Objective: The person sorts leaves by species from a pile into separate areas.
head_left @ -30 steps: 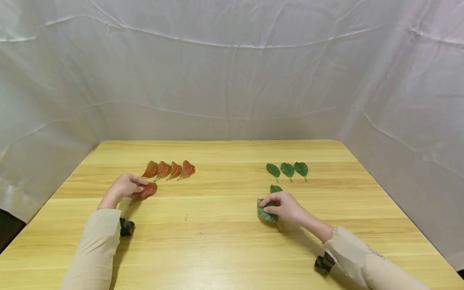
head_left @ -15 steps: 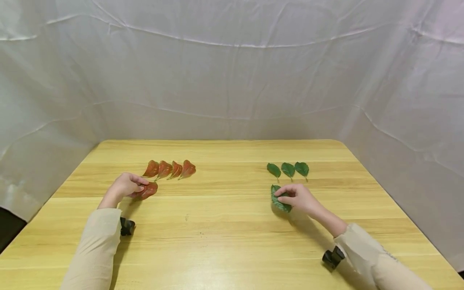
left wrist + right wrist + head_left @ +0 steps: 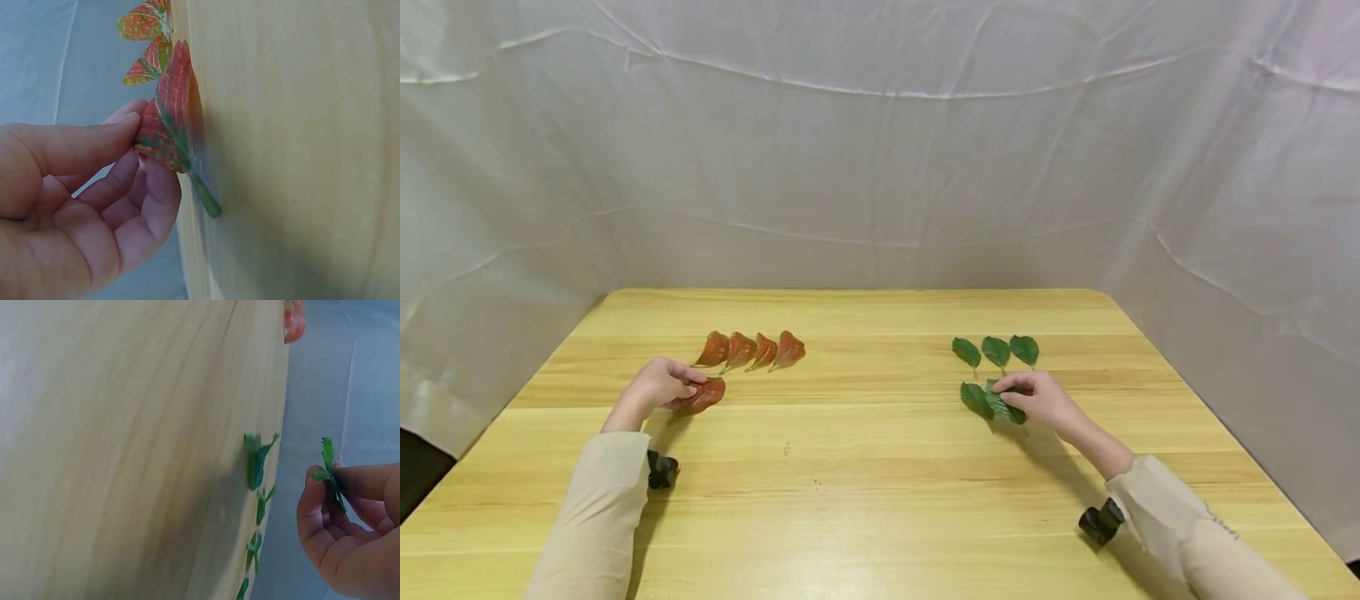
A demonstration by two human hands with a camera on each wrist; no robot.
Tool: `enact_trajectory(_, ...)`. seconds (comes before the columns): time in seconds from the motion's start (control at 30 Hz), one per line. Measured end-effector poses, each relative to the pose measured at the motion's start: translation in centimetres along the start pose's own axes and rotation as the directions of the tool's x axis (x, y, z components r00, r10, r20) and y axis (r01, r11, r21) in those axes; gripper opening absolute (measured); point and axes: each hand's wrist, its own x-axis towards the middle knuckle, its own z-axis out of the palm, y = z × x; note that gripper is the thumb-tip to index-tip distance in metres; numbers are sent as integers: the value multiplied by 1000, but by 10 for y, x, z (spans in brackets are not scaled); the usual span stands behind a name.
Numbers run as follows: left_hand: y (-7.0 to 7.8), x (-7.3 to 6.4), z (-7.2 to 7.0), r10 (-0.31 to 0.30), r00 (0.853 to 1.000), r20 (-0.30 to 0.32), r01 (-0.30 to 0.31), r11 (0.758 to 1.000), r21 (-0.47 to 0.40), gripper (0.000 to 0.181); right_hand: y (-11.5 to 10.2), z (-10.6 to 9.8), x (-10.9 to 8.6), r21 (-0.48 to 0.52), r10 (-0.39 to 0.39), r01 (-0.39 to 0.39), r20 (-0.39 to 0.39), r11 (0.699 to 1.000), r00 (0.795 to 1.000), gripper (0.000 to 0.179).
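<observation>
My left hand [image 3: 658, 385] pinches a red leaf [image 3: 709, 396] low over the table, below the left end of a row of red leaves. In the left wrist view the thumb presses that leaf's edge against the fingers, and its green stem hangs down beside the wood. On the other side, my right hand [image 3: 1041, 402] holds a green serrated leaf [image 3: 1003, 407] between thumb and fingertips. The right wrist view has this leaf raised off the tabletop. Just left of it lies another green leaf [image 3: 975, 400], partly overlapped in the head view.
Several red leaves [image 3: 740, 350] form a row at the back left of the wooden table [image 3: 865, 492]. At the back right, three green leaves [image 3: 996, 351] lie side by side. Pale cloth [image 3: 880, 167] hangs behind and around the table.
My right hand has carried its green leaf up and rightward, past the lone lower green leaf to that leaf's right side. My left hand and its red leaf have stayed put.
</observation>
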Motion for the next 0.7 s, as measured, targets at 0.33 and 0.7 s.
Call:
enact_trajectory(0.33, 1, -2, 0, -9, 1000, 1, 9, 1000, -1, 25, 14, -8, 4, 15, 31, -31, 5, 999, 1000, 18)
enact_trajectory(0.7, 0, -1, 0, -17, 1000, 1, 17, 1000, -5, 24, 18, -11, 7, -72, 93, -94, -11, 993, 996, 21)
